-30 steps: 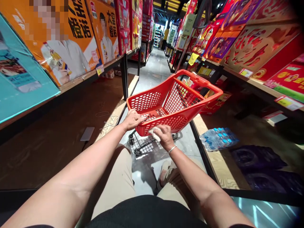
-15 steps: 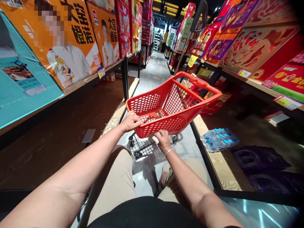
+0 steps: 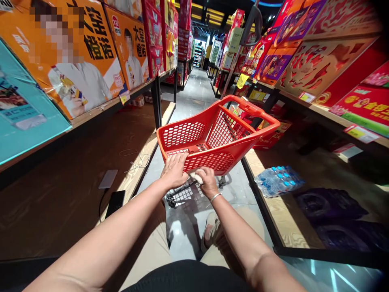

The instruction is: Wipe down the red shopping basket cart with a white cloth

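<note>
A red plastic shopping cart point(image 3: 209, 160) stands at an angle in the aisle, its handle toward the upper right. My left hand point(image 3: 174, 172) lies over the cart's near left corner, with its fingers across the rim and its thumb lower on the outer side. Just below the cart's near side, my right hand point(image 3: 209, 183) is closed on a crumpled whitish cloth point(image 3: 196, 177). Part of that cloth is hidden by the fingers. The cart's basket holds nothing that I can see.
Shelves with orange gift boxes point(image 3: 91, 52) run along the left, above a low wooden ledge holding a white flat device point(image 3: 108, 179) and a loose cable. On the right, a pack of bottled water point(image 3: 278, 181) sits on the lower shelf point(image 3: 284, 219). A grey pole-like handle point(image 3: 251, 28) rises behind the cart.
My left hand has shifted right along the cart's rim, closer to my right hand. My right hand stays beneath the near side with the cloth. The view has shifted slightly.
</note>
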The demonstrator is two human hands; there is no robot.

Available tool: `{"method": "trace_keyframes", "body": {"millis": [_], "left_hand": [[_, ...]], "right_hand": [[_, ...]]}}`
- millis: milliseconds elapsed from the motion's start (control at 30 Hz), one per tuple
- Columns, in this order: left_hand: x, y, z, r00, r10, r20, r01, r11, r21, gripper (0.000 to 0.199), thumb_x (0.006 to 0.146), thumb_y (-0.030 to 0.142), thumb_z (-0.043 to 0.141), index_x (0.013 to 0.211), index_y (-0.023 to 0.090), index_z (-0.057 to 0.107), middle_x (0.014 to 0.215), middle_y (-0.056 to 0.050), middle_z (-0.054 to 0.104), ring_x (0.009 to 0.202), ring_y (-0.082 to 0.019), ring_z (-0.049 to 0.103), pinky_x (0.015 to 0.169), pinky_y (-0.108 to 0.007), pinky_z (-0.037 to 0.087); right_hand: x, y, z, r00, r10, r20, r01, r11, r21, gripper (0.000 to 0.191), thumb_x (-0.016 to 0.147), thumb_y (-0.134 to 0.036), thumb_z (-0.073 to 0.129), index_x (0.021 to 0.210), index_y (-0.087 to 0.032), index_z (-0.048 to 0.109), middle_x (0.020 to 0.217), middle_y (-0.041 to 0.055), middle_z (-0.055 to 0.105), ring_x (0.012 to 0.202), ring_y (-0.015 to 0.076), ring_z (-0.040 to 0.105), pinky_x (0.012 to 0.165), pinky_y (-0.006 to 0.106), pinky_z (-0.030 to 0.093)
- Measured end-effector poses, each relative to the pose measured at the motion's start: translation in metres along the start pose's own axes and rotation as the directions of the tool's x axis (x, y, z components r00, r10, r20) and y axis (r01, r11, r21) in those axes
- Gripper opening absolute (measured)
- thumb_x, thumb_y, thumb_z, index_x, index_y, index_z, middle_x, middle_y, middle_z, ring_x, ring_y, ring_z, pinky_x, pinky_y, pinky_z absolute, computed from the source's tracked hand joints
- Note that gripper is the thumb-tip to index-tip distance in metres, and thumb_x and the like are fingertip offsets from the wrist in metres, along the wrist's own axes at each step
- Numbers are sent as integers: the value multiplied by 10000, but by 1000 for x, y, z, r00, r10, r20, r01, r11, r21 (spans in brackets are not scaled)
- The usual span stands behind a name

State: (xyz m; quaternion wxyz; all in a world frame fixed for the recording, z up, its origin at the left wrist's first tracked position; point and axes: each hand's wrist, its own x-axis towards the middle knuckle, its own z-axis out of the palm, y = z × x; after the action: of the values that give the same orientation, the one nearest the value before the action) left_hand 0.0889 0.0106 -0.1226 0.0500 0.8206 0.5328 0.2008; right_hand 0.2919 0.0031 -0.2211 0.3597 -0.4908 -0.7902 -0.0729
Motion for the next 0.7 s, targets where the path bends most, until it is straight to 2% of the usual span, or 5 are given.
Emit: {"method": "trace_keyframes", "body": {"millis": [167,333,400,567,700], "left_hand": [[2,-7,10,998,31,-46,-30,999,24,688,764,275,575,1421,127,436,1395,-182,539,1282,-365,475,1125,-528,330],[4,-17,17,993,69,-94,-64,996,54,646,803,302,559,1410,106,460,1383,-202,552,1274,-369,488,1105,-518,338],[6,-26,14,989,87,-117,-82,996,44,636,811,291,548,1420,135,457,1356,-178,575,1248,-348,513,1092,-498,353],[10,-40,5,990,73,-119,-71,997,19,582,809,297,553,1376,180,490,1281,-147,608,1193,-331,546,1058,-477,384],[17,-33,2,990,29,-136,-29,1000,2,489,814,304,552,1288,188,528,1223,-139,620,1140,-329,557,1024,-484,403]], "right_hand": [[71,-14,-47,983,-21,-183,1,994,-106,312,973,-299,576,1273,-282,661,1395,89,526,1281,284,439,1066,454,399],[103,-8,-61,977,-162,141,196,941,-276,321,1001,-234,533,1278,-353,643,1304,44,632,1123,244,468,943,410,358],[106,20,-77,983,-92,156,143,925,-352,296,991,-241,550,1248,-337,663,1242,61,660,1072,245,467,901,403,334],[116,109,-137,994,107,7,-91,872,-481,258,988,-267,553,1191,-318,705,1248,70,653,1130,258,446,952,429,298],[108,118,-130,943,215,-255,-311,842,-440,330,977,-219,506,1234,-310,693,1291,78,607,1162,289,408,986,474,330]]}}
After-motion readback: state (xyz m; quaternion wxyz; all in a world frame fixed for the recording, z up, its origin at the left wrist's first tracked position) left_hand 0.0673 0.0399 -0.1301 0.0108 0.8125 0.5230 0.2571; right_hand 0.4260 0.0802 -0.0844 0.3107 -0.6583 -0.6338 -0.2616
